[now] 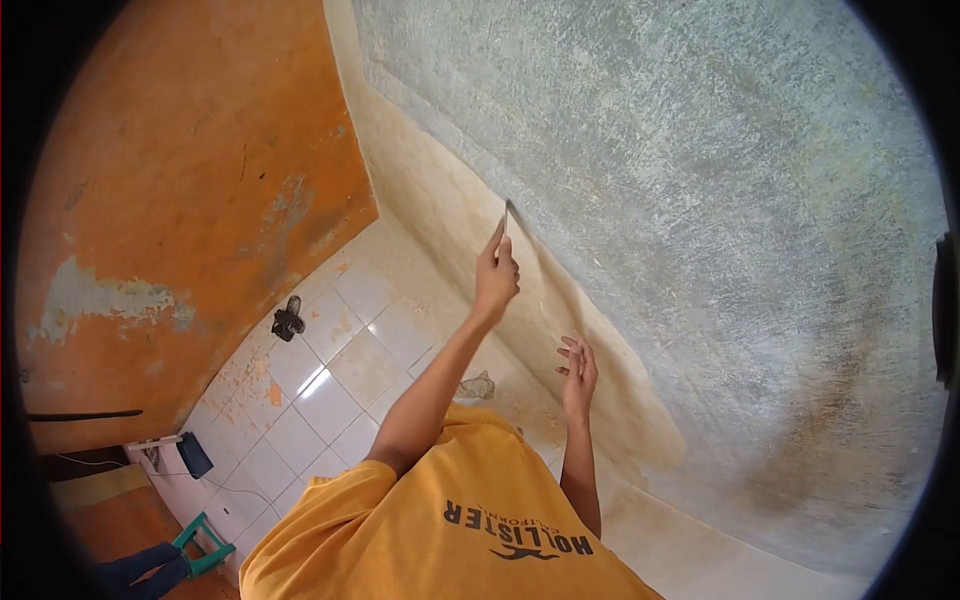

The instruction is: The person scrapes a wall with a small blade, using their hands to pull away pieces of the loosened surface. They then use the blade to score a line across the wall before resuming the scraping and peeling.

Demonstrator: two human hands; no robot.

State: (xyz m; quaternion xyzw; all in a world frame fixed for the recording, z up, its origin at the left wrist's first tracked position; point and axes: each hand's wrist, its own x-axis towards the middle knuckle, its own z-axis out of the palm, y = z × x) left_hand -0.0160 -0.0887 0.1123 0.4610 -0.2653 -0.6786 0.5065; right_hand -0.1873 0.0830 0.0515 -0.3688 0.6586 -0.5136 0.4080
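My left hand (497, 275) is closed around a thin scraper (506, 216), its fingers wrapped on the handle. The scraper's dark tip meets the wall where a cream layer (440, 165) borders the rough grey surface (650, 180). Lower and to the right, my right hand (578, 372) is held up beside the cream strip. Its fingers are apart and nothing is in them.
An orange wall (190, 130) with chipped patches rises at the left. Orange flakes (274, 394) and a dark object (288, 319) lie on the white tiled floor (328, 408). A green stool (205, 545) and a person's dark-trousered legs (150, 572) are at lower left.
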